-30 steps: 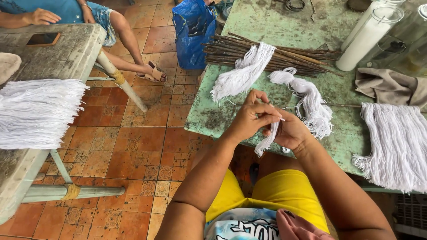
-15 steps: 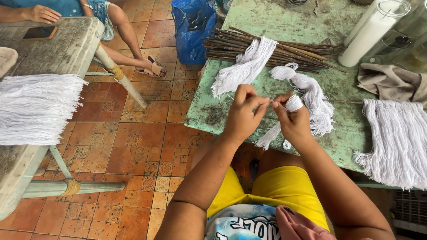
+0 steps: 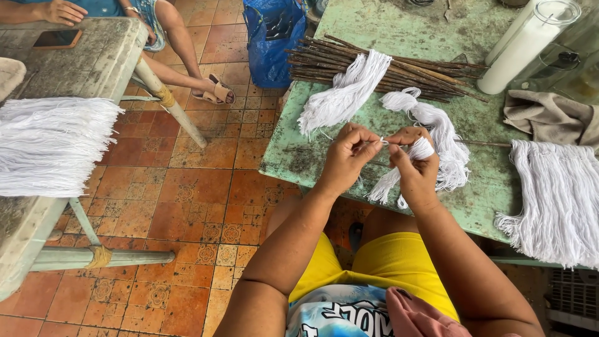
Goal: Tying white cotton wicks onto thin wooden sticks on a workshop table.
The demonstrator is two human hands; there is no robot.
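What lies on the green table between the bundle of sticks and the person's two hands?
In the head view, two white string bundles lie between the sticks and the left hand and right hand.

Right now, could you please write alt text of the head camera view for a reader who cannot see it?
The left hand and right hand pinch a small bundle of white strings over the edge of a worn green table. On it lie more white strings, brown sticks, a tall white candle and a cloth.
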